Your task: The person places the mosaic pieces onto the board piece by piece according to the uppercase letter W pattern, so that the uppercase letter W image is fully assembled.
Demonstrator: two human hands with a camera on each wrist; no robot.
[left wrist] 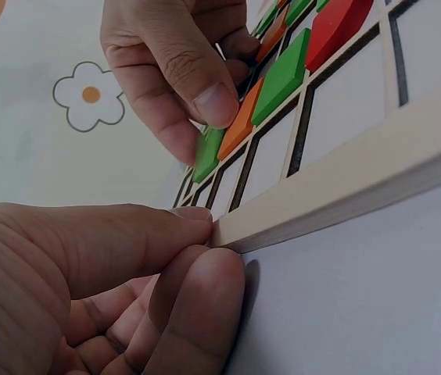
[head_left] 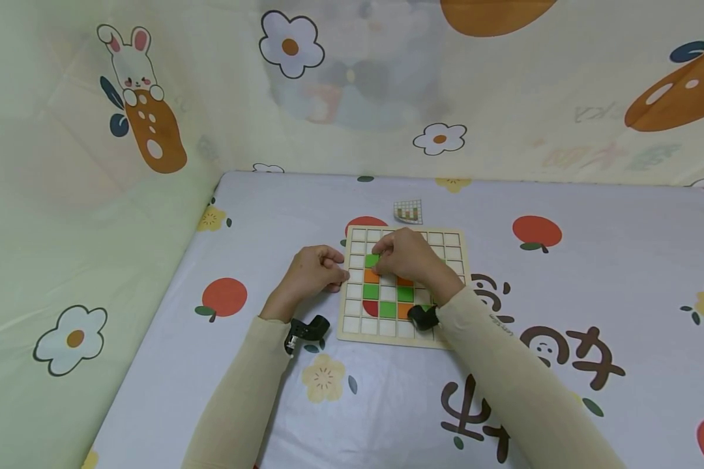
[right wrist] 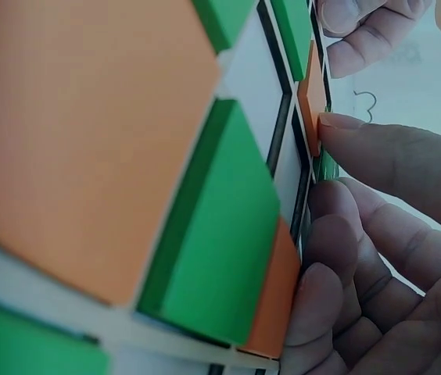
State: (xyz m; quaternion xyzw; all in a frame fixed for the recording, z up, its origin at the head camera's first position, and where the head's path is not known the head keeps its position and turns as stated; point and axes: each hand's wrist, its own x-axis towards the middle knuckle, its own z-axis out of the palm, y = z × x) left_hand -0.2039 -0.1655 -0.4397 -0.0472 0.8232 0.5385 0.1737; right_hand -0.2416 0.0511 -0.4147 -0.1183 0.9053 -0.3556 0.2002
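A square wooden grid board lies on the table, with green, orange and red tiles in some of its cells. My right hand reaches over the board and pinches a green tile at a cell in the second column from the left. Just below that tile is an orange tile, near the thumb tip. At the board's left edge, my left hand grips the rim between its thumb and curled fingers. The right hand and forearm hide part of the board's right side.
A small card with a printed coloured grid lies behind the board, its edge curled. The tablecloth has fruit, flower and lettering prints. Patterned sheets hang at the back and left. Each wrist carries a small black camera.
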